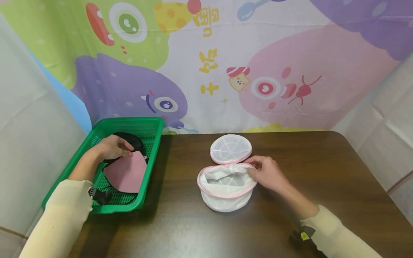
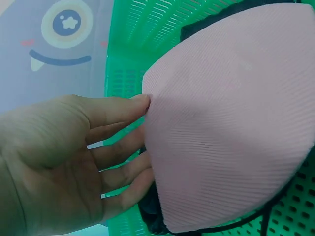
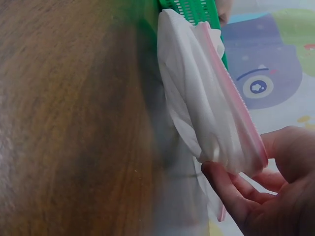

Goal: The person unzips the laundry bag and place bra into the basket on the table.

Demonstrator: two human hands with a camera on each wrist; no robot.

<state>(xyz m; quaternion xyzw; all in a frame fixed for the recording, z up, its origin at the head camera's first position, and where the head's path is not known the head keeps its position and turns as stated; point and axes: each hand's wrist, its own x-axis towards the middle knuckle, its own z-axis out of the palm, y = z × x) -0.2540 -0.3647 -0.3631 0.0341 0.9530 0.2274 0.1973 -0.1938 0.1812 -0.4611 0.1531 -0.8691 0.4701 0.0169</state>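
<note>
In the head view my left hand (image 1: 113, 147) reaches into the green basket (image 1: 153, 165) on the left. Thumb and fingers pinch the edge of a pink ribbed cloth cup (image 2: 226, 118), fan-shaped and edged with thin black cord. It lies over dark cloth (image 1: 129, 139). On the table, a white mesh laundry bag (image 1: 226, 202) with a pink zip rim stands with its mouth unzipped and its round lid (image 1: 230, 148) folded back. My right hand (image 1: 267, 173) grips the right side of its rim, thumb on one face and fingers on the other.
The brown wooden table (image 1: 180, 229) carries both the basket and the bag, with the basket to the left. A cartoon-printed cloth (image 1: 206, 107) hangs behind the table's back edge. Pale walls (image 1: 384, 122) stand at both sides.
</note>
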